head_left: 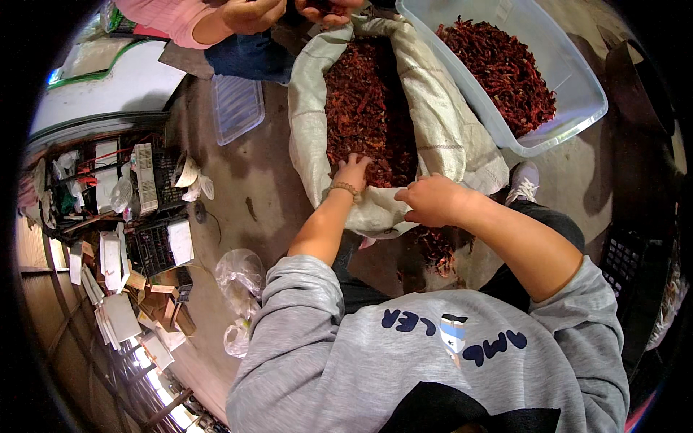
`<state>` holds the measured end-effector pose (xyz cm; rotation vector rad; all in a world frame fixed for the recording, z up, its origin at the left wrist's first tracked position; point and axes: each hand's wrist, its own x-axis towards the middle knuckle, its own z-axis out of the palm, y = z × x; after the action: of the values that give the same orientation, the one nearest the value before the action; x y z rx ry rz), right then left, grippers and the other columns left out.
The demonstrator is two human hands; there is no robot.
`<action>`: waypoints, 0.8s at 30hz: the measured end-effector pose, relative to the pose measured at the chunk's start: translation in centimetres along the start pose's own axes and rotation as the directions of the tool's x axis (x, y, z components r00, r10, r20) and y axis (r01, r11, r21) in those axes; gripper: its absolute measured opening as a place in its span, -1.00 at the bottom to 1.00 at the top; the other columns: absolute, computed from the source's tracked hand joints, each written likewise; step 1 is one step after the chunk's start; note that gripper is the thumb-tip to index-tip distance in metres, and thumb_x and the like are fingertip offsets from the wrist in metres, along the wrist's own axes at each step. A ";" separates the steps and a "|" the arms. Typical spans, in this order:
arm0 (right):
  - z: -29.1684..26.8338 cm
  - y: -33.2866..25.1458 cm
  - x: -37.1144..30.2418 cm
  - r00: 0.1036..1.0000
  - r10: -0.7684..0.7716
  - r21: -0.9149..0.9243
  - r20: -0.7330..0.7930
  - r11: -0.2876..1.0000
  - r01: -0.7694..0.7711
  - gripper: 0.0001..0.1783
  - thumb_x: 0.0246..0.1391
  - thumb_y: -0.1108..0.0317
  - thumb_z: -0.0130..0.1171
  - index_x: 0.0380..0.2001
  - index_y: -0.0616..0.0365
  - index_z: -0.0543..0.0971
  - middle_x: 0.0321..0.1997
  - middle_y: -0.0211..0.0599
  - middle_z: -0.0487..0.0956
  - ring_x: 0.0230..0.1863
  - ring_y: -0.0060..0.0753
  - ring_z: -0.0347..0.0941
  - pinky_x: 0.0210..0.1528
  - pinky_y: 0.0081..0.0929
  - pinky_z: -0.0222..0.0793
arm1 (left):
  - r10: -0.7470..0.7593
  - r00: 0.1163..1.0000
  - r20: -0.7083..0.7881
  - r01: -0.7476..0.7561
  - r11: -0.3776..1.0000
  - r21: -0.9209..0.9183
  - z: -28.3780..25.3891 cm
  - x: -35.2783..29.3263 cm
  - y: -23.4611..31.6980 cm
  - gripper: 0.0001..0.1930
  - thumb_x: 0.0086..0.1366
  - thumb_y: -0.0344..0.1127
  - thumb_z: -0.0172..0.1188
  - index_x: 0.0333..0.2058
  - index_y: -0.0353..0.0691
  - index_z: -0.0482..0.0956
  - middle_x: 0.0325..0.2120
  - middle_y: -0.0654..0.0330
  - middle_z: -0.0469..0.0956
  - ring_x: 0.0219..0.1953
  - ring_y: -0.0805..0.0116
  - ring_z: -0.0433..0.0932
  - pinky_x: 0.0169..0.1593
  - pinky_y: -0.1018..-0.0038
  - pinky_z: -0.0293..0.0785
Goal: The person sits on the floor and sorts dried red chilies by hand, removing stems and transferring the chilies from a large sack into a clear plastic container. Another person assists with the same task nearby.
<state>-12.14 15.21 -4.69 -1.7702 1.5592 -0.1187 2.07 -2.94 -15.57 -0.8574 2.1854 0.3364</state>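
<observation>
A white woven sack stands with its mouth spread wide, full of dried red chilies. My left hand, with a beaded bracelet at the wrist, reaches over the near left part of the mouth. Its fingers are apart and rest on the chilies, their tips partly sunk among them. At the near right of the mouth, my right hand pinches the sack's folded rim between thumb and fingers. Some loose chilies lie on the floor below my right forearm.
A clear plastic tub with more dried chilies stands at the far right, beside the sack. Across from me another person's hands hold something dark. A clear lid, plastic bags, black crates and cardboard pieces lie to the left.
</observation>
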 end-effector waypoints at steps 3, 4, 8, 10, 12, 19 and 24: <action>0.0 -0.1 0.2 1.000 -0.015 -0.001 -0.020 1.000 0.015 -0.62 -0.02 0.09 0.18 -0.20 0.12 0.55 -0.27 -0.12 0.61 -0.16 -0.06 0.54 -0.13 -0.19 0.44 | 0.019 0.978 -0.209 -0.055 0.985 -0.166 0.5 0.4 -2.8 -0.64 0.21 -0.39 0.15 0.00 -0.02 0.40 0.04 0.04 0.28 -0.06 0.05 0.43 -0.02 0.23 0.47; 0.0 -0.1 0.1 1.000 -0.009 -0.005 -0.022 1.000 0.009 -0.62 -0.02 0.09 0.18 -0.21 0.13 0.55 -0.27 -0.12 0.61 -0.17 -0.06 0.54 -0.14 -0.19 0.45 | 0.016 0.973 -0.230 -0.074 0.967 -0.245 0.2 0.4 -3.1 -0.64 0.22 -0.39 0.15 0.00 -0.02 0.40 0.03 0.04 0.29 -0.06 0.05 0.44 -0.03 0.23 0.47; -0.2 0.2 -0.3 1.000 0.012 0.007 -0.008 1.000 -0.012 -0.61 -0.01 0.08 0.17 -0.21 0.14 0.55 -0.27 -0.13 0.61 -0.17 -0.06 0.54 -0.14 -0.20 0.45 | -0.076 0.971 -0.228 -0.053 0.856 -0.514 -4.0 -1.4 -1.9 -0.67 0.23 -0.36 0.14 -0.01 -0.01 0.46 0.09 0.06 0.33 0.01 0.07 0.42 0.03 0.22 0.43; -0.5 0.2 -0.3 1.000 0.019 0.001 -0.012 1.000 -0.019 -0.61 -0.01 0.08 0.17 -0.21 0.14 0.55 -0.27 -0.14 0.61 -0.17 -0.06 0.54 -0.14 -0.19 0.45 | -0.076 0.968 -0.239 -0.090 0.785 -0.614 -5.3 -2.2 -2.0 -0.69 0.24 -0.34 0.15 -0.02 -0.01 0.48 0.13 0.06 0.32 0.06 0.07 0.40 0.07 0.23 0.40; -0.7 0.0 -0.2 1.000 0.019 -0.008 -0.017 1.000 -0.019 -0.61 0.00 0.08 0.17 -0.20 0.14 0.55 -0.27 -0.15 0.61 -0.17 -0.06 0.54 -0.14 -0.19 0.45 | -0.142 0.955 -0.262 -0.116 0.631 -0.767 -5.6 -2.9 -2.3 -0.68 0.22 -0.34 0.18 -0.02 -0.03 0.49 0.10 0.10 0.37 0.10 0.15 0.38 0.09 0.25 0.38; -2.3 -0.4 0.3 0.987 0.120 0.066 -0.104 0.991 -0.114 -0.59 0.00 0.10 0.16 -0.18 0.17 0.52 -0.23 -0.09 0.59 -0.15 -0.04 0.52 -0.13 -0.15 0.44 | -0.145 0.978 -0.151 -0.168 -0.113 -0.979 -9.9 -8.2 -0.8 -0.68 0.26 -0.46 0.10 0.00 -0.10 0.44 -0.07 0.19 0.48 -0.05 0.32 0.48 -0.03 0.39 0.46; -3.8 0.1 1.6 0.908 0.202 0.381 -0.367 0.923 -0.052 -0.49 0.03 0.12 0.16 -0.04 0.27 0.44 -0.19 0.03 0.57 -0.10 0.01 0.50 -0.08 -0.17 0.40 | 0.041 0.915 -0.400 -0.317 -0.541 -0.779 -10.0 -10.1 -0.1 -0.67 0.30 -0.45 0.05 0.04 -0.14 0.38 -0.13 0.17 0.51 -0.16 0.38 0.53 -0.11 0.45 0.51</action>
<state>-13.79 12.05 -2.68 -1.3979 1.7964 -0.7010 1.61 -2.96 -1.34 -1.1934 1.3943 3.0397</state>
